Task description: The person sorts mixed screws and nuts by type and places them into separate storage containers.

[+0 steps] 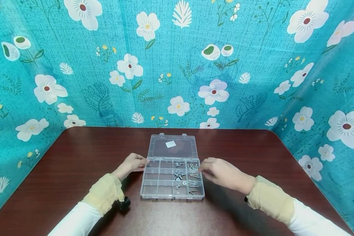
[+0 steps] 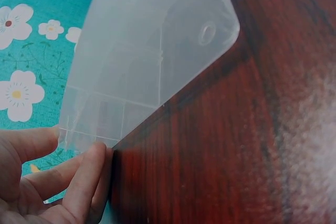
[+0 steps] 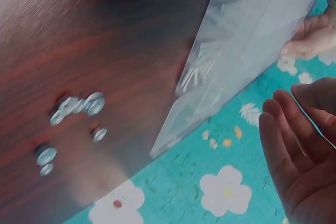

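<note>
A clear plastic compartment organizer box (image 1: 150,190) lies on the table with its lid (image 1: 180,147) folded back, away from me. Bolts (image 1: 194,176) fill its right column, while nuts (image 1: 177,187) and short screws (image 1: 179,176) sit in the column beside it. The two left columns show no parts. My left hand (image 1: 134,163) grips the box's left edge near the hinge; its fingertips (image 2: 94,156) bend around the corner in the left wrist view. At the right wall, my right hand (image 1: 221,172) hovers with loosely bent fingers, and no part shows between them (image 3: 281,129).
In the right wrist view, several small shiny metal fasteners (image 3: 79,106) lie loose on the dark wooden table (image 3: 105,51), beside the box. A white label (image 1: 170,144) sticks to the lid. Behind the table hangs a blue flowered curtain (image 1: 177,82).
</note>
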Tool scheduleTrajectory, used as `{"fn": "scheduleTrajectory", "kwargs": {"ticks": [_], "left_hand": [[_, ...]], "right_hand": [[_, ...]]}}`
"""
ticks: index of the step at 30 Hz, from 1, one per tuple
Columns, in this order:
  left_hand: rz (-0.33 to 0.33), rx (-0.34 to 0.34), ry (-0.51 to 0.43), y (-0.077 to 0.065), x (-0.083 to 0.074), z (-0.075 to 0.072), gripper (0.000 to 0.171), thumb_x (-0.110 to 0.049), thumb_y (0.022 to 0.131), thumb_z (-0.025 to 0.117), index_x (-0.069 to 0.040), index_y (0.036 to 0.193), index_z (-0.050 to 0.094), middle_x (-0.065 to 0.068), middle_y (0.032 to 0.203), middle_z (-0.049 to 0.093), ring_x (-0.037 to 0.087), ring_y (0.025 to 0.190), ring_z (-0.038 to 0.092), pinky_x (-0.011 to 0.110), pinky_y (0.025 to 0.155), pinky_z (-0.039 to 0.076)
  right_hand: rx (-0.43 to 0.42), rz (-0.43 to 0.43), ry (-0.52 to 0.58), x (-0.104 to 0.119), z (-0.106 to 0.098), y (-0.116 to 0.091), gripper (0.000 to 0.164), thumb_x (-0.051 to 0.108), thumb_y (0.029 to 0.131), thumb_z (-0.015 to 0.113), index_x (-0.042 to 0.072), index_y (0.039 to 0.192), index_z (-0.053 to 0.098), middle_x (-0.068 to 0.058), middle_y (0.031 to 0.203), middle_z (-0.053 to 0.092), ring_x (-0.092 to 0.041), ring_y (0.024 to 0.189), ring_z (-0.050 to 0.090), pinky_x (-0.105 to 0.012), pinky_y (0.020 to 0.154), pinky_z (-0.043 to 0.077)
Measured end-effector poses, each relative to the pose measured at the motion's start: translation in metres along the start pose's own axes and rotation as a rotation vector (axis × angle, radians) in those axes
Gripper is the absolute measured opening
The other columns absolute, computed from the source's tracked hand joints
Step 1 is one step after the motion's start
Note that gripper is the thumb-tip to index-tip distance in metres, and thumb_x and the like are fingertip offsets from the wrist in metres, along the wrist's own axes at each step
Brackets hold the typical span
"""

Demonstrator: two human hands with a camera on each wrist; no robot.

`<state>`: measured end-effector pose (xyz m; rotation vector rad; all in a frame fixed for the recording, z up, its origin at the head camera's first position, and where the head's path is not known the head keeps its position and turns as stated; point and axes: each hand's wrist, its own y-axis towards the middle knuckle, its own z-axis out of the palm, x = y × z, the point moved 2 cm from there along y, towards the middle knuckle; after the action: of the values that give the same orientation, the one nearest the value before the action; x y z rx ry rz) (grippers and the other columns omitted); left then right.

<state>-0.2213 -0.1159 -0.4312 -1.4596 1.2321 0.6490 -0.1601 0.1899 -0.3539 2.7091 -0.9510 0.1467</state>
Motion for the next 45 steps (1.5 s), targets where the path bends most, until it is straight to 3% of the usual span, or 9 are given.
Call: {"fn": "scheduleTrajectory", "kwargs": {"ticks": [12,24,33,45], "left_hand": [[-0.011,-0.017,0.007,0.001,0.0,0.0,0.031,-0.005,0.09,0.058,0.017,0.112,0.055,0.025,0.106,0.06,0.018,0.083,0.063,0.032,0.074,0.056],[-0.012,-0.009,-0.016,0.002,0.001,0.0,0.032,-0.004,0.09,0.058,0.019,0.112,0.053,0.026,0.106,0.06,0.017,0.083,0.061,0.031,0.074,0.056],[-0.01,-0.001,-0.031,0.002,0.0,0.0,0.033,-0.004,0.089,0.059,0.019,0.112,0.053,0.026,0.105,0.06,0.018,0.083,0.059,0.031,0.073,0.056],[-0.012,-0.002,0.0,0.0,0.0,0.0,0.034,-0.006,0.09,0.057,0.02,0.112,0.052,0.026,0.106,0.058,0.02,0.085,0.06,0.031,0.074,0.056]], "right_hand": [[-0.024,0.148,-0.021,-0.038,-0.009,-0.016,0.017,-0.002,0.076,0.071,0.008,0.089,0.07,0.001,0.084,0.064,-0.011,0.075,0.059,-0.026,0.066,0.054],[0.082,0.285,0.075,-0.074,0.003,-0.039,0.013,-0.007,0.073,0.069,0.002,0.082,0.07,0.0,0.077,0.064,-0.014,0.072,0.059,-0.026,0.061,0.054],[0.151,0.366,0.163,-0.079,0.016,-0.052,0.015,-0.009,0.071,0.07,0.004,0.077,0.068,0.001,0.073,0.062,-0.007,0.062,0.051,-0.019,0.051,0.047],[0.168,0.388,0.203,-0.078,0.029,-0.056,0.018,-0.01,0.07,0.071,0.007,0.077,0.067,0.001,0.075,0.061,-0.007,0.064,0.052,-0.019,0.051,0.047]]}}
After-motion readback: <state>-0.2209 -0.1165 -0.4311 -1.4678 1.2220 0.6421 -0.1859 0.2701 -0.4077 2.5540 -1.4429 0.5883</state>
